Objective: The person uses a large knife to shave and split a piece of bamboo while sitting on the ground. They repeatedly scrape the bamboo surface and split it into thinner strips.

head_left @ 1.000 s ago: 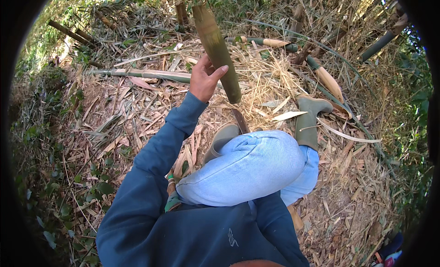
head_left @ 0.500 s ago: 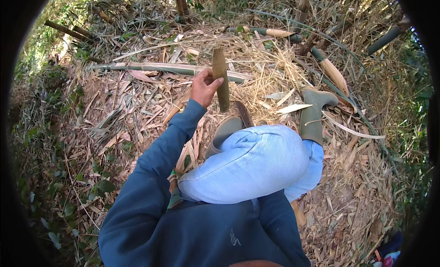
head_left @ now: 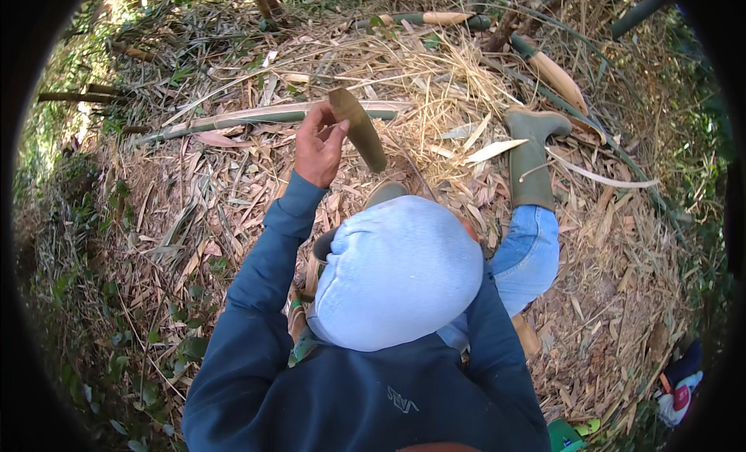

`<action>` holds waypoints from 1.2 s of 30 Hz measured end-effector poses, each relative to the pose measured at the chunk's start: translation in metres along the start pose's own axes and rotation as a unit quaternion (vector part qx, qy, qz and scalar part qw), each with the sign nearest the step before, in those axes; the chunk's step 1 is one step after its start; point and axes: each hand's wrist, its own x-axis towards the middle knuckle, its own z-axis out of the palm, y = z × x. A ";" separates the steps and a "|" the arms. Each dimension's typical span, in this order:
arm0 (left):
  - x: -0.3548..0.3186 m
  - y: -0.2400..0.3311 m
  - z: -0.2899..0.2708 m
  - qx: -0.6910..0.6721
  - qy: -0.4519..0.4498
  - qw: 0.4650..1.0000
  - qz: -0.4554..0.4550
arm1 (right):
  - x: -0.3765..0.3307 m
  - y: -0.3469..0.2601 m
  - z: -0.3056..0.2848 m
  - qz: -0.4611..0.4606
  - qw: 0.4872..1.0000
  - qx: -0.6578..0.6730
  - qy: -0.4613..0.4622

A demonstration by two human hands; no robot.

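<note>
My left hand (head_left: pixel 317 147) pinches a short, wide piece of split bamboo (head_left: pixel 359 132) between thumb and fingers. The piece is olive-brown and leans, with its upper end to the left. Of my right hand (head_left: pixel 469 229) only a small patch shows beside my raised, jeans-clad knee (head_left: pixel 404 273); its fingers are hidden. A thin dark edge, perhaps a blade, slants down to the far side of the knee, and I cannot tell whether the right hand holds it. One green rubber boot (head_left: pixel 532 168) stands to the right; the other is mostly covered by the knee.
A long split bamboo pole (head_left: pixel 256 116) lies across the litter beyond my left hand. Cut bamboo lengths (head_left: pixel 556 79) lie at the far right, with pale shavings (head_left: pixel 447 79) heaped nearby. Dry leaves cover the ground. A colourful bundle (head_left: pixel 680 394) sits at the lower right.
My left hand has moved slightly left, and the bamboo piece has tilted from nearly upright. My knee has shifted and hides more of the near boot. Part of my right hand has come into view.
</note>
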 end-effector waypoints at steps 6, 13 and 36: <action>0.001 -0.003 0.005 -0.004 -0.047 0.999 0.002 | -0.035 -0.094 -0.025 -0.036 0.994 0.081 0.058; -0.015 -0.003 -0.012 0.084 -0.064 0.993 -0.046 | -0.059 -0.169 -0.014 0.021 0.975 0.218 0.032; -0.029 0.023 -0.018 0.202 -0.077 0.975 -0.053 | -0.096 -0.180 0.002 -0.010 0.988 0.147 0.034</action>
